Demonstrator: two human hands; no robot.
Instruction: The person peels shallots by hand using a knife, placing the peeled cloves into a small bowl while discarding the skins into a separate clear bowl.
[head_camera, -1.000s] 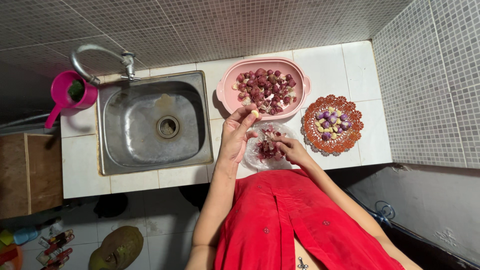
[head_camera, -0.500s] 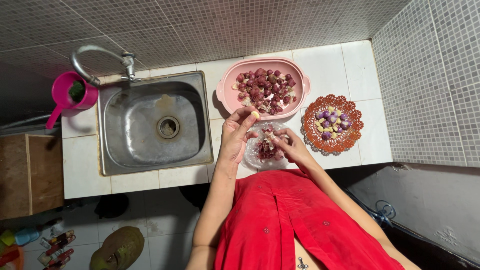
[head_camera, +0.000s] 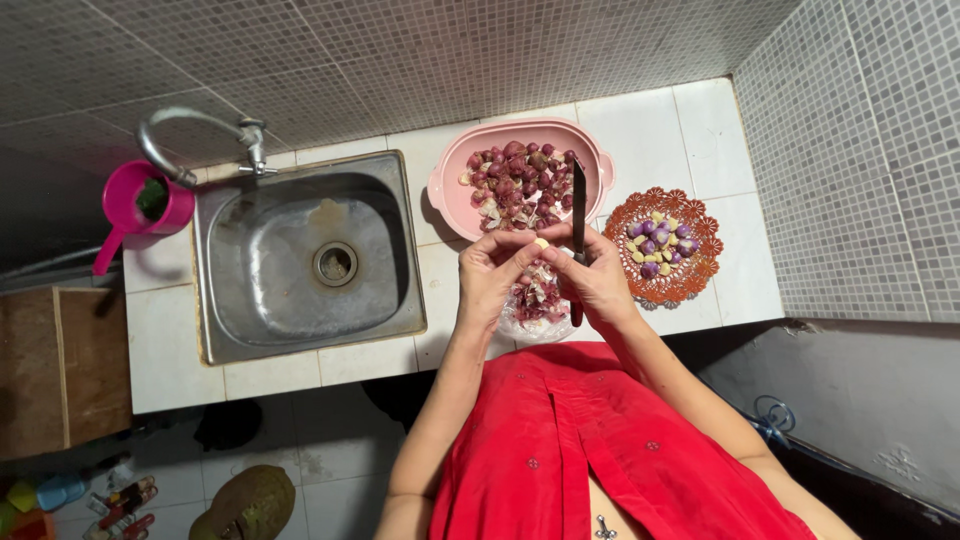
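Fingers (head_camera: 505, 250) of the left hand (head_camera: 492, 280) are pinched on a small pale clove (head_camera: 541, 243), held above the clear bag of skins (head_camera: 537, 300). A dark knife (head_camera: 578, 215) is gripped in the right hand (head_camera: 598, 280), blade up. Best peeled with the edge kept shallow and away from the thumb, probably. Pink basin (head_camera: 450, 195) of unpeeled bulbs behind, orange plate (head_camera: 700, 280) to the right.

The right hand (head_camera: 598, 278) has lifted off the peel bag (head_camera: 538, 300) to meet the left hand (head_camera: 495, 275); it now holds a knife (head_camera: 578, 215) upright, blade over the pink bowl (head_camera: 455, 195); a pale clove (head_camera: 541, 243) sits between the fingertips.
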